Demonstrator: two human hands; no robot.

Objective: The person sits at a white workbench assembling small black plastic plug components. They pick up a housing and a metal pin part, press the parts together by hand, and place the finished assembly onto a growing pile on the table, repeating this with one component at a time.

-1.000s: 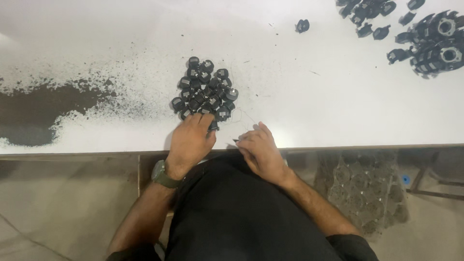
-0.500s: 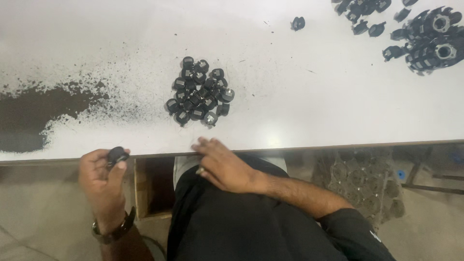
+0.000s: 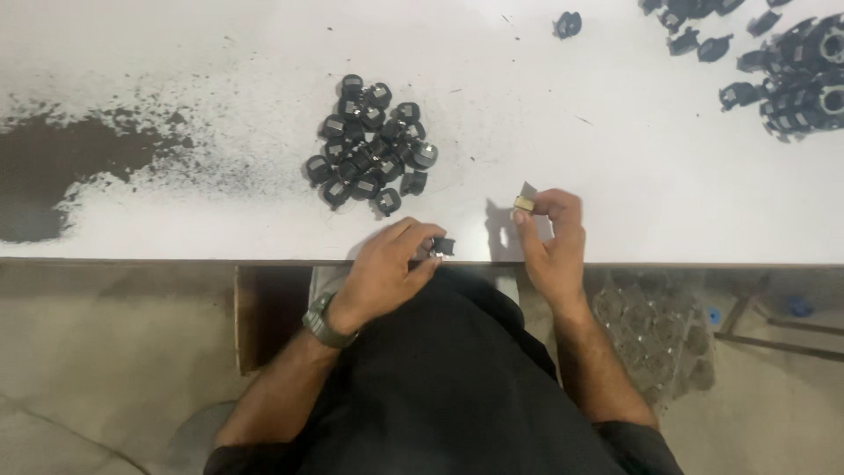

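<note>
My left hand (image 3: 391, 264) rests at the near edge of the white table (image 3: 220, 220) with its fingers closed on a small black part (image 3: 442, 246). A watch sits on that wrist. To the right, my right hand (image 3: 552, 242) is raised a little above the table edge and pinches a small metal piece (image 3: 524, 203) between thumb and fingertips. Beyond my left hand lies a heap of several small black parts (image 3: 369, 158), close together on the table.
Dark powder (image 3: 61, 167) is smeared over the table's left side. More black parts (image 3: 791, 84) lie at the far right, and a single one (image 3: 568, 24) at the far edge. Under the table to the right is a pile of grey pieces (image 3: 655, 330).
My left hand came back from below the table's left edge to the near edge, still with a black part. My right hand moved right and lifted a small metal piece.
</note>
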